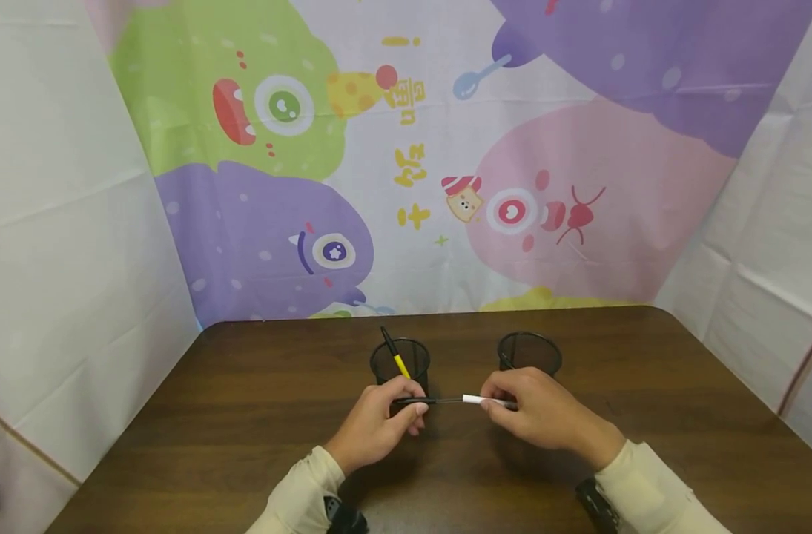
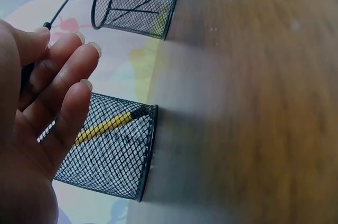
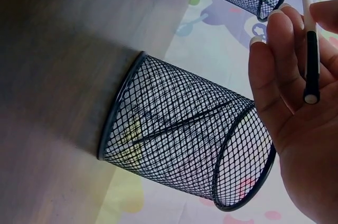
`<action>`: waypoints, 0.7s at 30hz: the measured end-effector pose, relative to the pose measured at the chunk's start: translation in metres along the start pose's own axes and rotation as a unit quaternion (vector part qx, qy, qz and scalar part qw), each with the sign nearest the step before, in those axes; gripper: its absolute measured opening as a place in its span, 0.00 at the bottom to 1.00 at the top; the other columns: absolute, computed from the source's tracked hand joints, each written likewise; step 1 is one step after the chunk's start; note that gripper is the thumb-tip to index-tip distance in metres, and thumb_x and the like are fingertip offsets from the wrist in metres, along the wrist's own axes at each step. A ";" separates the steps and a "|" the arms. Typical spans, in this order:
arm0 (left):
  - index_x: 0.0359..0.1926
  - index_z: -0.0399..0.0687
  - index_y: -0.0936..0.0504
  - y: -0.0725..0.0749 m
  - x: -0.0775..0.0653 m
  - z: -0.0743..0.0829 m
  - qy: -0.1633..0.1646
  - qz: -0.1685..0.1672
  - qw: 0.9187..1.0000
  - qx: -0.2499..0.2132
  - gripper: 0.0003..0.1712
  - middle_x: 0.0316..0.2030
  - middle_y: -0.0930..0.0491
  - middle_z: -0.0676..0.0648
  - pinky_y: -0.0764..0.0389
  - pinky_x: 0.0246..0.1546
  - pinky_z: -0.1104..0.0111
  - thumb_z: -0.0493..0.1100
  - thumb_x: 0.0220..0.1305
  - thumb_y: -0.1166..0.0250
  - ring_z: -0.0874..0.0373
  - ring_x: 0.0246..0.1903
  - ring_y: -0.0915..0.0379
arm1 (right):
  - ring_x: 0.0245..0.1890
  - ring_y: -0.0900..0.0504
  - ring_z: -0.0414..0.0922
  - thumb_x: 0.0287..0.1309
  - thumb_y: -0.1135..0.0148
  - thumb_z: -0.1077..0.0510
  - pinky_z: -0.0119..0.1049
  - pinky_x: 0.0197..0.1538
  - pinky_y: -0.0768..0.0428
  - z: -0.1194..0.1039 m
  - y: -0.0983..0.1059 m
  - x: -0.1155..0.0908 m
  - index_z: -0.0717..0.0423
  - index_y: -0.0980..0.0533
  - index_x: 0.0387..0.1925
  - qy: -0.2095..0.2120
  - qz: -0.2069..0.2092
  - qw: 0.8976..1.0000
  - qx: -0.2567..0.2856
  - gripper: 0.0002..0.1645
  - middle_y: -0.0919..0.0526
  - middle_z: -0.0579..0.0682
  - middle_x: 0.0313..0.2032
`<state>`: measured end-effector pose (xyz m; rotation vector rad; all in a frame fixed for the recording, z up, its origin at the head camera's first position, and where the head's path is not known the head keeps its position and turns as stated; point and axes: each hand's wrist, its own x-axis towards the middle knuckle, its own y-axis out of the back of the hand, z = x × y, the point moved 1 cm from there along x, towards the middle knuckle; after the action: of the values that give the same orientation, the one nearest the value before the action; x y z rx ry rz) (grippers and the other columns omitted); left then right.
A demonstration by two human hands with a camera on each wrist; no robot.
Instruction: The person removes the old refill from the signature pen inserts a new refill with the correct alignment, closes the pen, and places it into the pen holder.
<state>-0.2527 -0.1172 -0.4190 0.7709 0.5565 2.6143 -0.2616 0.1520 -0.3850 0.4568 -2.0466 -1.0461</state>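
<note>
- Nearest, cream sleeves (image 1: 295,493) are reaching over the wood-grain tabletop (image 1: 212,423), with open room on both outer sides.
- The left hand (image 1: 374,426) is pinching a black pen piece (image 1: 419,401) between thumb and forefinger, its other fingers bending loosely.
- The right hand (image 1: 546,411) is pinching a white-and-black pen barrel (image 1: 474,400) in its fingers.
- Between them a thin dark refill (image 1: 449,400) is bridging the gap; the facing grips are probably keeping both pieces in line.
- Farther, the left mesh pen cup (image 2: 116,160) is holding a leaning yellow-and-black marker (image 1: 394,352); the right mesh pen cup (image 3: 174,166) is holding a slim dark stick (image 3: 182,123). Each is standing just beyond one hand, probably for easy reach.
- Farthest, the monster-print backdrop (image 1: 412,282) is bounding the tabletop's far edge.
</note>
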 end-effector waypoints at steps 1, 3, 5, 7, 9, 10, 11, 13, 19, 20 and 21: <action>0.41 0.46 0.21 0.000 0.000 0.001 0.003 0.001 1.000 0.001 0.03 0.28 0.17 0.51 0.15 0.29 0.66 0.35 0.69 0.35 0.58 0.24 0.18 | 0.22 0.30 0.30 0.59 0.32 0.61 0.28 0.27 0.28 0.000 0.000 0.000 0.40 0.21 0.29 -0.001 0.001 1.000 0.000 0.10 0.27 0.29 0.22; 0.41 0.44 0.21 0.000 0.000 0.003 0.008 0.004 1.000 0.006 0.04 0.27 0.17 0.50 0.15 0.29 0.66 0.33 0.68 0.36 0.56 0.24 0.18 | 0.22 0.30 0.30 0.59 0.32 0.61 0.28 0.27 0.27 0.000 0.000 0.000 0.41 0.21 0.29 -0.001 0.001 1.000 -0.001 0.10 0.27 0.29 0.22; 0.40 0.42 0.21 0.001 0.001 0.009 0.007 0.004 1.000 0.006 0.04 0.27 0.17 0.47 0.15 0.28 0.64 0.31 0.68 0.36 0.53 0.24 0.18 | 0.22 0.30 0.30 0.59 0.32 0.61 0.28 0.27 0.27 0.001 0.001 0.000 0.41 0.21 0.30 -0.002 0.001 1.000 -0.001 0.10 0.27 0.29 0.22; 0.40 0.39 0.22 0.003 0.000 0.018 0.002 0.005 1.000 0.006 0.03 0.27 0.17 0.44 0.15 0.28 0.64 0.30 0.68 0.37 0.51 0.23 0.18 | 0.22 0.30 0.30 0.59 0.32 0.61 0.28 0.27 0.27 0.001 0.001 0.000 0.41 0.21 0.30 -0.003 0.000 1.000 -0.002 0.09 0.27 0.29 0.22; 0.39 0.38 0.22 0.004 0.000 0.026 -0.002 0.005 1.000 0.004 0.03 0.26 0.17 0.43 0.15 0.29 0.64 0.29 0.68 0.37 0.49 0.23 0.18 | 0.22 0.30 0.30 0.60 0.33 0.61 0.29 0.27 0.27 0.001 0.001 0.000 0.42 0.21 0.30 -0.002 -0.001 1.000 0.000 0.09 0.27 0.29 0.22; 0.39 0.37 0.22 0.005 0.000 0.030 -0.004 0.005 1.000 0.003 0.03 0.26 0.17 0.42 0.15 0.29 0.64 0.29 0.68 0.37 0.49 0.23 0.18 | 0.22 0.30 0.30 0.60 0.33 0.61 0.28 0.27 0.27 0.001 0.001 0.000 0.42 0.21 0.30 -0.002 -0.001 1.000 0.001 0.09 0.27 0.29 0.23; 0.39 0.37 0.22 0.006 -0.001 0.033 -0.007 0.005 1.000 0.003 0.03 0.26 0.17 0.42 0.15 0.29 0.65 0.28 0.68 0.37 0.49 0.23 0.18 | 0.22 0.30 0.30 0.60 0.33 0.61 0.28 0.27 0.27 0.001 0.001 0.000 0.42 0.21 0.30 -0.002 0.000 1.000 0.002 0.08 0.27 0.29 0.23; 0.39 0.36 0.23 0.007 -0.001 0.034 -0.006 0.006 1.000 0.002 0.03 0.26 0.17 0.42 0.15 0.29 0.65 0.28 0.68 0.37 0.50 0.23 0.18 | 0.22 0.30 0.30 0.60 0.33 0.61 0.28 0.27 0.27 0.001 0.001 0.000 0.44 0.20 0.30 -0.002 -0.001 1.000 0.007 0.08 0.27 0.29 0.23; 0.39 0.34 0.23 0.007 -0.001 0.033 -0.007 0.010 1.000 0.000 0.02 0.26 0.17 0.42 0.15 0.28 0.62 0.28 0.67 0.37 0.49 0.23 0.18 | 0.23 0.29 0.30 0.61 0.33 0.62 0.29 0.28 0.26 0.001 0.002 0.000 0.46 0.20 0.31 -0.006 -0.003 1.000 0.013 0.06 0.26 0.29 0.24; 0.38 0.33 0.23 0.007 -0.001 0.033 -0.007 0.011 1.000 0.001 0.02 0.26 0.17 0.42 0.15 0.28 0.63 0.28 0.67 0.37 0.49 0.23 0.18 | 0.23 0.29 0.30 0.61 0.33 0.62 0.29 0.28 0.26 0.002 0.002 0.000 0.46 0.20 0.31 -0.007 -0.004 1.000 0.013 0.06 0.26 0.29 0.24; 0.38 0.34 0.23 0.007 -0.001 0.032 -0.008 0.012 1.000 0.002 0.02 0.26 0.17 0.42 0.15 0.28 0.63 0.28 0.67 0.37 0.50 0.23 0.18 | 0.23 0.29 0.30 0.61 0.33 0.62 0.29 0.28 0.26 0.002 0.002 0.000 0.46 0.20 0.31 -0.008 -0.004 1.000 0.012 0.06 0.26 0.29 0.24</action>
<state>-0.2348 -0.1152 -0.3912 0.8037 0.5514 2.6269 -0.2626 0.1543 -0.3843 0.4708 -2.0747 -1.0344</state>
